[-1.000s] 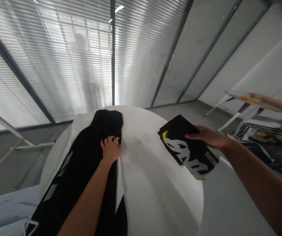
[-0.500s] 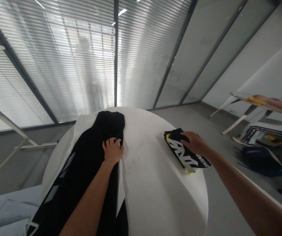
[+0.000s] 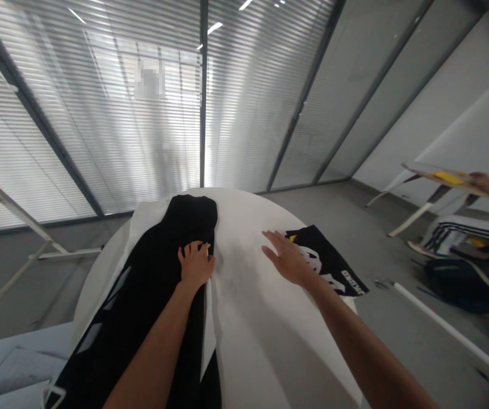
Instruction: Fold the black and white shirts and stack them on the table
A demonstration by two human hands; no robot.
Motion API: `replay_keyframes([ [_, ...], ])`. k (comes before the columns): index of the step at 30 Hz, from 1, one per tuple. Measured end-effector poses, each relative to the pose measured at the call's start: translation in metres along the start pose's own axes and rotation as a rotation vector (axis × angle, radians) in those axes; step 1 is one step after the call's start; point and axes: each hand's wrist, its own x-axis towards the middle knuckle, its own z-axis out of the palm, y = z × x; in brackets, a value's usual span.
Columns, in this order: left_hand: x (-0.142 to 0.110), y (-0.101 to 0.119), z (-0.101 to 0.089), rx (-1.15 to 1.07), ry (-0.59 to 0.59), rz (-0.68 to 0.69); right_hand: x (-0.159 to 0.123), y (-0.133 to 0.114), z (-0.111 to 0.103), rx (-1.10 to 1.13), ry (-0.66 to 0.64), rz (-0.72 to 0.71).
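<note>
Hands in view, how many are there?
3: left hand on the black garment, right hand over the white table, a co-worker's hand far right holding a pale board.

Daylight floods in through the venetian blinds (image 3: 99, 113) on the far wall, brightest in a glaring vertical band beside the central window post (image 3: 203, 96), where the slats wash out. Ceiling lights (image 3: 215, 27) show as small bright streaks. The round white table (image 3: 244, 196) is evenly lit, with soft grey shading near the right forearm (image 3: 367, 352), and the black garment (image 3: 154, 284) reads almost without detail. A wide lens bows the window frames and stretches the edges, the top right corner darkens, and one patch on the glass (image 3: 149, 82) is pixelated.
</note>
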Motion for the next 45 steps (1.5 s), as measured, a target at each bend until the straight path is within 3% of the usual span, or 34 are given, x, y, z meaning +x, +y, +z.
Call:
replay_keyframes([
  [6, 0.000, 0.000, -0.001, -0.011, 0.001, -0.004, -0.006, -0.031, 0.076, -0.161, -0.080, 0.080],
  [10, 0.000, 0.001, -0.002, -0.008, -0.008, -0.007, -0.008, -0.032, 0.095, -0.226, -0.102, 0.055],
  [28, -0.002, 0.001, 0.003, 0.065, 0.018, 0.017, -0.008, -0.022, 0.092, -0.155, -0.088, 0.042],
  [35, -0.008, -0.001, -0.003, 0.022, -0.050, 0.027, -0.009, -0.024, 0.090, -0.163, -0.088, 0.058],
  [40, -0.020, -0.011, -0.024, -0.071, -0.106, 0.045, -0.010, -0.024, 0.089, -0.145, -0.063, 0.054],
  [45, -0.033, -0.048, -0.071, -0.033, -0.031, -0.215, -0.013, -0.025, 0.089, -0.136, -0.038, 0.055],
])
